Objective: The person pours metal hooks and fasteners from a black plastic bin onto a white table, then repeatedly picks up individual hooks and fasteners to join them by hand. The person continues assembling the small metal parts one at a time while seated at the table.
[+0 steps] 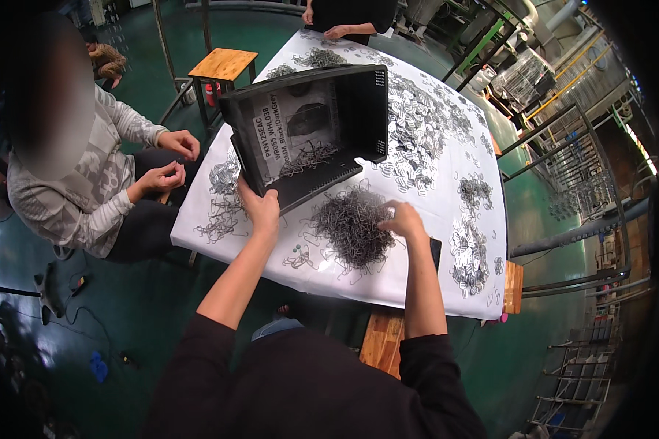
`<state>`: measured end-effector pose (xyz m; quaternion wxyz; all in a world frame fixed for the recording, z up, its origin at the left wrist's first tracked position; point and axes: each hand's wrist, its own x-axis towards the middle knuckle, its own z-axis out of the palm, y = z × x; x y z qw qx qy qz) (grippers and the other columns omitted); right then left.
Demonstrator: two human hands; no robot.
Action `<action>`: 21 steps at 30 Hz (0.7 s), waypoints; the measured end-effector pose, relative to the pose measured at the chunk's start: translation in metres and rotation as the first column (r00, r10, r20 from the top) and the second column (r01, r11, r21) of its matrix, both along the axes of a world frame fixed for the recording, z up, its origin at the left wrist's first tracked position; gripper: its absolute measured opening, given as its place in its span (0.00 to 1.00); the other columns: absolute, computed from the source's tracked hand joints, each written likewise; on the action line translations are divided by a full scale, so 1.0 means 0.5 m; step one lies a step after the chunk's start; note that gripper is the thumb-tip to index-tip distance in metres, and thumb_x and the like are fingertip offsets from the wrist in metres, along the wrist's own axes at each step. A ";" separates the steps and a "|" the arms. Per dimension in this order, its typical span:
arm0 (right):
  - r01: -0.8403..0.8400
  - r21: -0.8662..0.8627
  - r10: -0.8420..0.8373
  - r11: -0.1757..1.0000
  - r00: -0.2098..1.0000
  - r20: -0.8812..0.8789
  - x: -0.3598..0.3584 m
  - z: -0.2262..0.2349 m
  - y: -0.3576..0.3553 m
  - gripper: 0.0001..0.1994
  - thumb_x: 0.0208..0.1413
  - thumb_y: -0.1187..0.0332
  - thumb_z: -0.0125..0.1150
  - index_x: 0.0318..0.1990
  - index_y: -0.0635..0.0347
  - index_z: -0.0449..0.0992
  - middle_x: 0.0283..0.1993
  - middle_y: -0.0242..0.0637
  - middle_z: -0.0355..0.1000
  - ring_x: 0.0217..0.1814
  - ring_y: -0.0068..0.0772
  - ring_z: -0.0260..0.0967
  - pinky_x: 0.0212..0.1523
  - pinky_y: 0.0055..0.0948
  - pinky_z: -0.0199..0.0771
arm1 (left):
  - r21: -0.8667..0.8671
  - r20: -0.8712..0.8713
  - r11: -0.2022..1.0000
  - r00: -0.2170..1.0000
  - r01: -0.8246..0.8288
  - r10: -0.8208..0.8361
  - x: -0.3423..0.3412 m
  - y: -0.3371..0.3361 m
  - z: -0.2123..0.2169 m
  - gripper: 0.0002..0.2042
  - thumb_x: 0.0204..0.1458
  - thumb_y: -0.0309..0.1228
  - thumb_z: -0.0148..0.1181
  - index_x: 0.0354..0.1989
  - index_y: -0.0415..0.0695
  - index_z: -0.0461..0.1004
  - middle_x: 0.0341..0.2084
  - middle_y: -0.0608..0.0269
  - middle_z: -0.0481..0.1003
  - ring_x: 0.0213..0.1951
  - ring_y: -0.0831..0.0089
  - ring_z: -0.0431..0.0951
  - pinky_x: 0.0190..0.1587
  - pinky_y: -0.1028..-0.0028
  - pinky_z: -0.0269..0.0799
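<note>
My left hand grips the near left corner of a black plastic crate. The crate is tilted, its open side facing me, and a clump of thin grey wire hooks lies inside against a printed sheet. Just in front of it, a dense heap of the same dark wire hooks rests on the white-covered table. At the heap's right side is my right hand, its thumb and forefinger curved apart at the edge of the hooks. Several stray hooks lie around the heap.
Flat silver metal pieces spread over the table's far right half, with more near its right edge. A seated person works at the left; another stands at the far end. Wooden stools stand beside the table.
</note>
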<state>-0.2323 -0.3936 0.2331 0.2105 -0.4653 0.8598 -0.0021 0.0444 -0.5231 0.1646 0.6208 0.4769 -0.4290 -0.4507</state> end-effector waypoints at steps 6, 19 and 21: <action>-0.166 -0.949 0.265 0.267 0.960 -0.093 0.095 0.296 -0.205 0.09 0.53 0.67 0.62 0.39 0.60 0.79 0.32 0.40 0.75 0.31 0.35 0.74 0.36 0.31 0.73 | -0.010 -0.070 0.999 0.996 0.054 -0.054 -0.019 0.052 0.078 0.37 0.35 0.13 0.47 0.63 0.37 0.52 0.57 0.51 0.58 0.62 0.60 0.58 0.66 0.68 0.45; -0.218 -0.830 -0.016 0.514 0.964 -0.264 0.122 0.389 -0.336 0.15 0.55 0.55 0.58 0.35 0.58 0.80 0.32 0.46 0.74 0.42 0.48 0.73 0.45 0.41 0.71 | -0.080 0.080 0.993 0.994 0.083 -0.077 -0.026 0.070 0.088 0.36 0.36 0.15 0.49 0.62 0.36 0.55 0.56 0.46 0.59 0.62 0.54 0.58 0.66 0.64 0.48; -0.130 -0.905 -0.033 0.406 0.987 -0.157 0.081 0.337 -0.270 0.16 0.55 0.55 0.58 0.33 0.60 0.79 0.30 0.46 0.73 0.38 0.47 0.72 0.40 0.41 0.70 | -0.070 0.040 0.995 0.997 0.074 -0.071 -0.019 0.053 0.071 0.36 0.35 0.15 0.49 0.62 0.36 0.56 0.56 0.45 0.59 0.61 0.53 0.59 0.66 0.64 0.48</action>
